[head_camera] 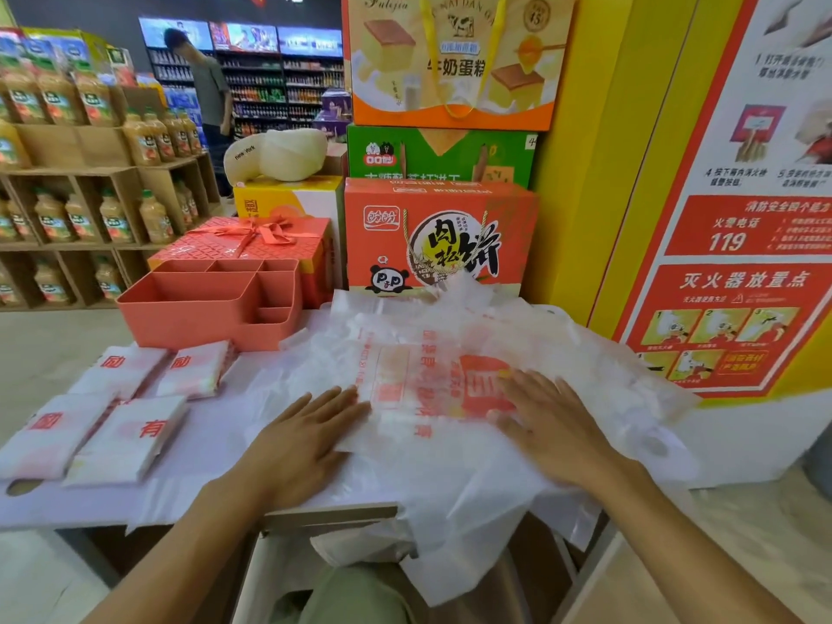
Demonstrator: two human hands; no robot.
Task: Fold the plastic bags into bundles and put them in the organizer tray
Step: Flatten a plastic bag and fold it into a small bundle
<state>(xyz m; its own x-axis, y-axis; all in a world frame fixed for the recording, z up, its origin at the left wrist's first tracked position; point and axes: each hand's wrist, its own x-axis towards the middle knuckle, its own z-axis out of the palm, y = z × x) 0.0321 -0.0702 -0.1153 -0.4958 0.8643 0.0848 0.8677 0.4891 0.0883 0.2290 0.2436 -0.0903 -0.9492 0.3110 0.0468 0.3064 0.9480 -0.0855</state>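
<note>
Plastic bag [405, 389] with red print is lying spread on top of the loose heap of bags [562, 335], and both hands are pressing it flat. The left hand [306, 439] is resting straight-fingered at its near-left edge, and the right hand [544, 425] is spreading open fingers beside the red logo; neither is gripping anything. They are probably smoothing out air so the fold will hold. To the left on the counter [216, 443], four folded bundles [130, 439] are lying in two rows, seemingly awaiting transfer. Behind them the coral organizer tray [180, 304] is standing within reach, no bundle showing in its compartments.
</note>
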